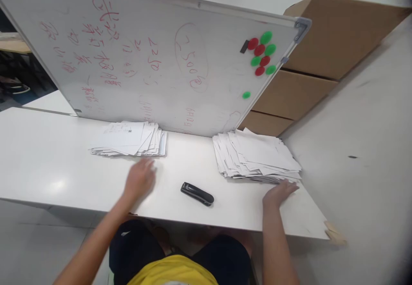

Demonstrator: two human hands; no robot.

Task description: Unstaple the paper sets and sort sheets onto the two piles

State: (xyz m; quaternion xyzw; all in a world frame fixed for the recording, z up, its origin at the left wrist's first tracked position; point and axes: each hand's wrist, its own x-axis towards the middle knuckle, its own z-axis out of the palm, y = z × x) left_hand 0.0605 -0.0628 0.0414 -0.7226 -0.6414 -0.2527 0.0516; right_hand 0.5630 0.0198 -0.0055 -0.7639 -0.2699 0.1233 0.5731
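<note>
My left hand (140, 178) hovers over the white table (48, 165), just in front of the left stack of papers (130, 141); it is blurred and its fingers look loosely spread with nothing in them. My right hand (279, 191) lies flat with fingers stretched out, touching the front edge of the messy right pile of papers (255, 154). Between the two hands a black stapler (197, 194) lies on the table.
A whiteboard (144, 62) with red writing leans at the back of the table, with red and green magnets (262, 53) near its right corner. Cardboard boxes (309, 62) stand behind at the right. A grey wall or floor surface (363, 147) borders the right side.
</note>
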